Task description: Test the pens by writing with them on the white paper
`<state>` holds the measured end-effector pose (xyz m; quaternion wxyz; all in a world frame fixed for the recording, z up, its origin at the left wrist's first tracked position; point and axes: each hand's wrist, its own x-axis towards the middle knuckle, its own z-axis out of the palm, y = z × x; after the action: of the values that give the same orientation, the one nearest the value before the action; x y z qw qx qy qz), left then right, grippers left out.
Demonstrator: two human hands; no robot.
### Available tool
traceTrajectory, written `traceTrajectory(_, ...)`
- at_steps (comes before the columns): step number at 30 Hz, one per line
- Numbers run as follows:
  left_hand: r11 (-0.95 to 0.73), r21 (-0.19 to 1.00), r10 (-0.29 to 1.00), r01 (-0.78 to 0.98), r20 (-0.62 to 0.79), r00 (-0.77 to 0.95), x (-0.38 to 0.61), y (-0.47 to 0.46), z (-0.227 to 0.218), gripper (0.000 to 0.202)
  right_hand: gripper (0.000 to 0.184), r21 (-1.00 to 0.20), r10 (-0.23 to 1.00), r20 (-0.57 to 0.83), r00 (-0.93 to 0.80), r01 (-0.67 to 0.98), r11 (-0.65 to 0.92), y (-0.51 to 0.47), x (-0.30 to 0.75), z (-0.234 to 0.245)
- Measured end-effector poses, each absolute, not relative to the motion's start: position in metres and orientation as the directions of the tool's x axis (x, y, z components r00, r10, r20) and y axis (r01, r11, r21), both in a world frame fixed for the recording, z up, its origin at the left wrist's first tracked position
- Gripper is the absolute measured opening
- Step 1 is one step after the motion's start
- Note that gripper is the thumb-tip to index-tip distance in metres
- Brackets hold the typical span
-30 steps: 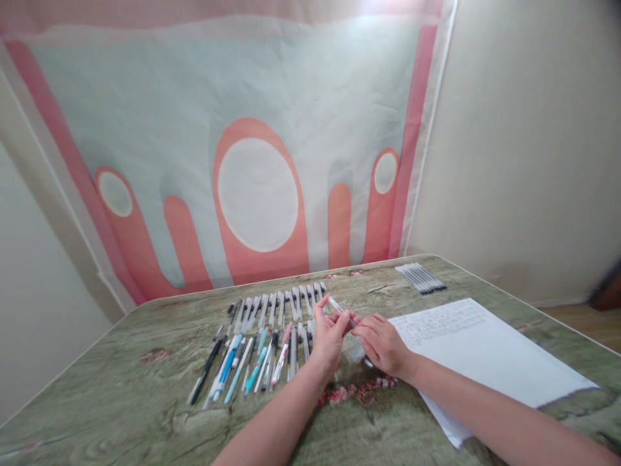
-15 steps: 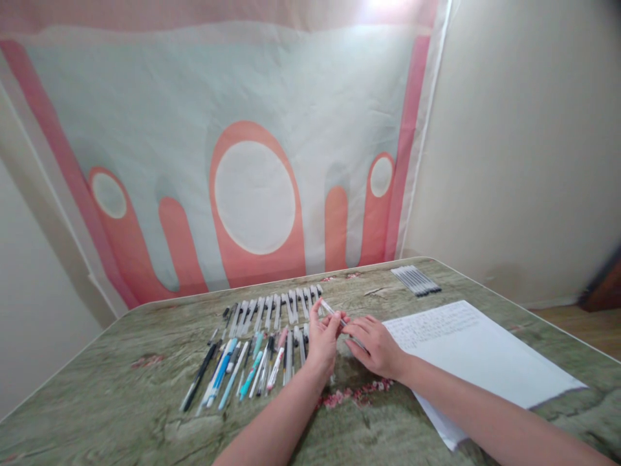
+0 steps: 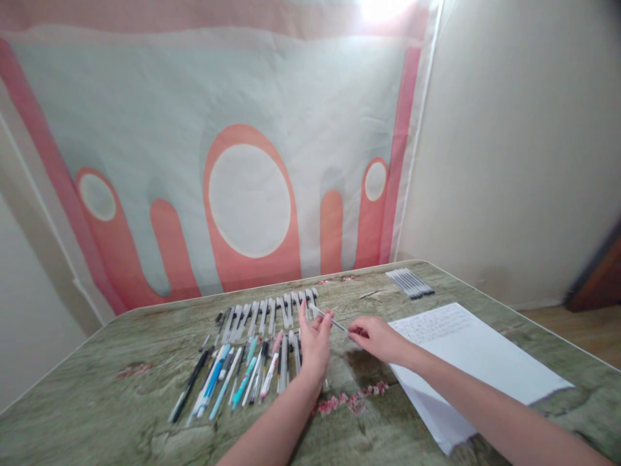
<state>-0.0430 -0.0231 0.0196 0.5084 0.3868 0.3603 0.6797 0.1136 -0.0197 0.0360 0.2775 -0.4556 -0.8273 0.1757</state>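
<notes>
On the surface (image 3: pixel 87 414), nearest, lie a mixed row of pens (image 3: pixel 212 383) and, to the right, a written sheet of paper (image 3: pixel 490 362). Just above, the left hand (image 3: pixel 315 338) pinches a slim rod (image 3: pixel 338 323), while the fingers of the right hand (image 3: pixel 376 338) close on its near end — best handled, probably, with a light grip and both hands moving along one straight line, lest it bend. Farther off lie pale pens (image 3: pixel 263 316) and — farthest — dark-tipped rods (image 3: pixel 410 283)
</notes>
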Motion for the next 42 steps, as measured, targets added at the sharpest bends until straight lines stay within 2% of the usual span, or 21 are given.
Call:
traceTrajectory(3,-0.241,0.894,0.962,-0.377,0.168,-0.216,-0.043,-0.021,0.015,0.074,0.024,-0.517,0.898,0.28,-0.339,0.735,0.439,0.001,0.133,0.037)
traceTrajectory(4,-0.243,0.896,0.961,-0.371,0.17,-0.22,-0.043,-0.02,0.013,0.07,0.025,-0.485,0.926,0.261,-0.272,0.793,0.37,0.01,0.142,0.038)
traceTrajectory(6,-0.241,0.894,0.962,-0.378,0.168,-0.215,-0.044,-0.019,0.01,0.061,0.026,-0.36,0.981,0.184,-0.06,0.925,0.124,0.03,0.161,0.037)
traceTrajectory(10,-0.214,0.884,0.97,-0.416,0.143,-0.194,-0.044,-0.019,0.007,0.048,0.025,-0.258,0.981,0.139,0.138,0.961,-0.098,0.064,0.198,0.031)
traceTrajectory(13,-0.211,0.88,0.973,-0.425,0.147,-0.179,-0.044,-0.02,0.007,0.046,0.024,-0.2,0.966,0.118,0.229,0.959,-0.203,0.077,0.215,0.024)
traceTrajectory(23,-0.239,0.892,0.969,-0.385,0.195,-0.15,-0.043,-0.024,0.009,0.035,0.025,-0.077,0.932,0.231,0.278,0.961,-0.267,0.075,0.221,0.013)
traceTrajectory(28,-0.259,0.882,0.959,-0.393,0.187,-0.213,-0.044,-0.021,0.013,0.031,0.024,-0.043,0.915,0.302,0.268,0.963,-0.268,0.068,0.217,0.023)
traceTrajectory(30,-0.282,0.876,0.945,-0.392,0.182,-0.273,-0.049,-0.018,0.016,0.029,0.023,-0.052,0.918,0.336,0.208,0.978,-0.202,0.061,0.207,0.032)
traceTrajectory(32,-0.309,0.871,0.918,-0.382,0.168,-0.359,-0.056,-0.013,0.02,0.028,0.02,-0.132,0.922,0.383,0.047,0.991,0.004,0.046,0.184,0.04)
traceTrajectory(33,-0.312,0.874,0.9,-0.373,0.146,-0.411,-0.06,-0.01,0.023,0.027,0.017,-0.218,0.915,0.4,-0.05,0.965,0.148,0.034,0.169,0.043)
traceTrajectory(35,-0.33,0.876,0.856,-0.352,0.121,-0.502,-0.07,-0.004,0.027,0.024,0.017,-0.5,0.891,0.359,-0.279,0.749,0.436,0.001,0.13,0.046)
traceTrajectory(36,-0.345,0.879,0.832,-0.328,0.125,-0.54,-0.074,-0.002,0.028,0.023,0.021,-0.679,0.889,0.299,-0.348,0.576,0.454,-0.018,0.108,0.046)
traceTrajectory(37,-0.355,0.884,0.811,-0.304,0.129,-0.571,-0.078,0.0,0.03,0.022,0.026,-0.84,0.888,0.196,-0.416,0.396,0.371,-0.038,0.087,0.046)
traceTrajectory(38,-0.363,0.889,0.794,-0.279,0.139,-0.593,-0.082,0.0,0.032,0.022,0.029,-0.942,0.885,0.093,-0.456,0.248,0.227,-0.056,0.068,0.046)
traceTrajectory(39,-0.367,0.895,0.782,-0.254,0.15,-0.605,-0.085,0.001,0.034,0.021,0.03,-0.988,0.879,0.001,-0.478,0.137,0.075,-0.073,0.05,0.046)
traceTrajectory(40,-0.369,0.901,0.776,-0.228,0.164,-0.609,-0.087,0.0,0.037,0.021,0.031,-0.997,0.871,-0.081,-0.485,0.044,-0.068,-0.086,0.035,0.047)
traceTrajectory(42,-0.38,0.91,0.769,-0.167,0.21,-0.604,-0.089,-0.002,0.041,0.021,0.029,-0.951,0.871,-0.154,-0.466,-0.169,-0.259,-0.102,0.012,0.051)
